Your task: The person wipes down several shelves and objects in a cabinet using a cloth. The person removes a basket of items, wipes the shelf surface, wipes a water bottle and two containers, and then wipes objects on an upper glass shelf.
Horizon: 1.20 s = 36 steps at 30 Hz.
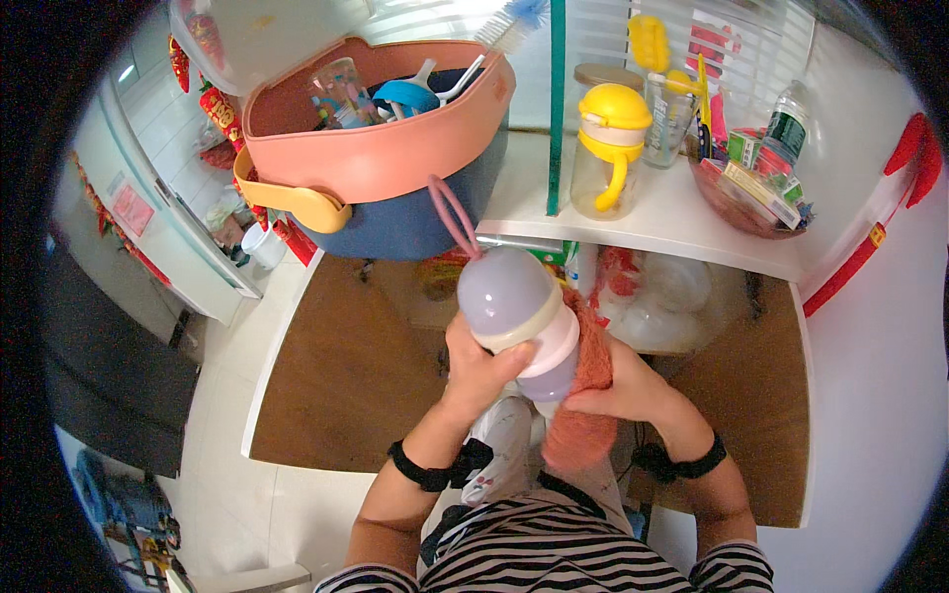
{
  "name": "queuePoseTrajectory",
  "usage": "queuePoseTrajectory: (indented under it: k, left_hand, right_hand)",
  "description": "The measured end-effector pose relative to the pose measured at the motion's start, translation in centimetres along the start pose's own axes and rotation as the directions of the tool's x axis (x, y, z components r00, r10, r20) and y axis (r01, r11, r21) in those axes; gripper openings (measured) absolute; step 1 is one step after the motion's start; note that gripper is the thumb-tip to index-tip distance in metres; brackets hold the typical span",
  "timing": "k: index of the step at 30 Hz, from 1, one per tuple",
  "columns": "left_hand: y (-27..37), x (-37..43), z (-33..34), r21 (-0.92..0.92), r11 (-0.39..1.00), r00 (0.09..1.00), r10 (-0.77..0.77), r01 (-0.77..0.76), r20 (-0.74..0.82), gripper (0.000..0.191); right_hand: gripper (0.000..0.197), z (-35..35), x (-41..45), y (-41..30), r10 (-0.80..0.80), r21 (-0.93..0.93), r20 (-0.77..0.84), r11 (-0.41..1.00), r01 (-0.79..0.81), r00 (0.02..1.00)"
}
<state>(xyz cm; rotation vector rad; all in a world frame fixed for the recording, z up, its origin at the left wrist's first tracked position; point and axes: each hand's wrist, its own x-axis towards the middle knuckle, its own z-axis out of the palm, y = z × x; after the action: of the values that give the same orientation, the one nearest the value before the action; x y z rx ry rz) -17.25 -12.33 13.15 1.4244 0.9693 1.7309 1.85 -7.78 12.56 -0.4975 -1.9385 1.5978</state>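
Note:
My left hand grips a stacked plastic container around its upper sections. Its domed lavender lid points away from me and carries a pink loop handle. Pale cream, pink and lavender sections make up the body below the lid. In my right hand is an orange-red cloth, pinched under the thumb and pressed along the container's right side. The cloth hangs down past the container's lower end. Part of the container's right side is hidden behind the cloth.
Ahead on the white shelf stands a blue-and-pink storage bin holding cups and a bottle brush. To its right are a yellow-lidded glass jug and a bowl of small boxes. Bagged items lie under the shelf.

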Motion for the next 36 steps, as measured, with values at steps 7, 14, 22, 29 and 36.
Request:
queuePoseTrajectory:
  k: [7, 14, 22, 29, 36]
  left_hand:
    - [-0.3, 0.5, 4.2, 0.087, 0.996, 0.942, 0.035, -0.006, -0.333, 0.06]
    - [-0.4, 0.2, 2.2, 0.088, 0.996, 0.999, -0.027, 0.03, -0.033, 0.09]
    - [0.5, 1.8, -1.2, -0.258, 0.87, 0.82, -0.241, 0.419, 0.519, 0.105]
    - [-1.4, 1.5, -0.9, -0.228, 0.901, 0.884, -0.266, 0.37, 0.383, 0.076]
    - [-0.6, 2.2, 0.2, -0.041, 0.969, 0.962, -0.235, 0.243, 0.136, 0.058]
  right_hand:
    - [0.085, 2.7, 0.5, -0.1, -0.246, -0.644, -0.404, 0.761, -0.083, 0.881]
    - [0.088, -0.7, 0.0, 1.8, -0.107, -0.156, -0.298, 0.986, 0.062, 0.949]
    - [0.106, -0.1, -1.4, -1.6, 0.176, 0.604, 0.073, 0.775, -0.184, 0.982]
    - [0.091, 0.7, -2.2, -3.6, 0.42, 0.739, 0.014, 0.607, -0.292, 0.908]
    - [0.076, -1.4, 0.8, 1.2, -0.122, 0.058, -0.178, 0.989, 0.134, 0.976]
